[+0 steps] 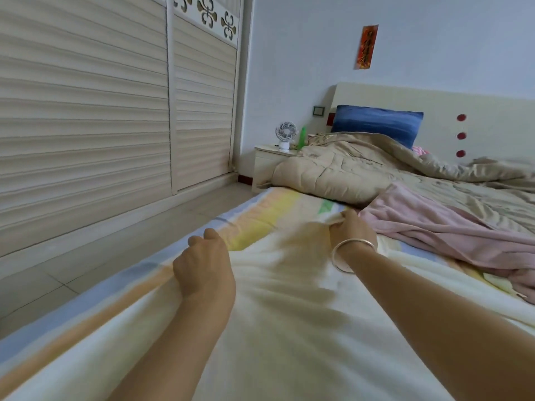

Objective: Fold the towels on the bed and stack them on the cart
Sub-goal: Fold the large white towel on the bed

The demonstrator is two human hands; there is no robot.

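A large cream towel with blue, orange, yellow and green stripes along its edge lies spread across the near part of the bed. My left hand grips its striped left edge with curled fingers. My right hand, a silver bangle on the wrist, pinches the towel's far edge by the green stripe. A pink towel lies crumpled to the right, touching the cream one. The cart is not in view.
A beige quilt is bunched at the head of the bed before a blue pillow. A white nightstand carries a small fan and a green bottle. Louvred wardrobe doors line the left wall across a strip of tiled floor.
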